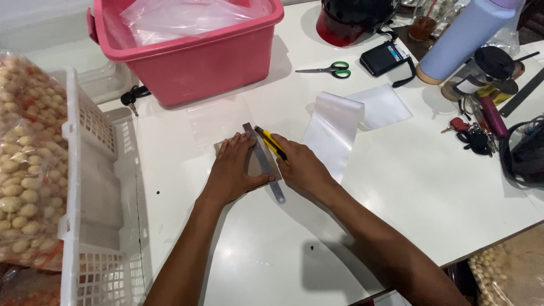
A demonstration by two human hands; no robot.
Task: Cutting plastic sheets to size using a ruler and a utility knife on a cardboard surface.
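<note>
Table: smooth, glossy white tabletop (396, 187) that bears everything described here.
Left hand: the left hand (232, 170) lies flat, fingers spread, pressing down on the ruler and the sheet under it; it grips nothing.
Ruler: thin, flat grey metal ruler (265, 164), its long axis running from near right to far left, the far tip pointing towards the pink tub.
Right hand: the right hand (303, 167) is closed round the knife, just right of the ruler.
Knife: slim yellow and black plastic utility knife (273, 144), lying almost parallel to the ruler's edge, tip pointing away to the far left.
Sheet: clear, shiny plastic film (218, 122), flat beneath ruler and left hand, hard to trace at its edges.
Roll: curled strip of glossy clear plastic (334, 133), just right of the right hand.
Scissors: green-handled steel scissors (328, 70), farther off, blades pointing left.
Tub: pink rectangular plastic tub (198, 62), lined with a clear bag, at the far side.
</note>
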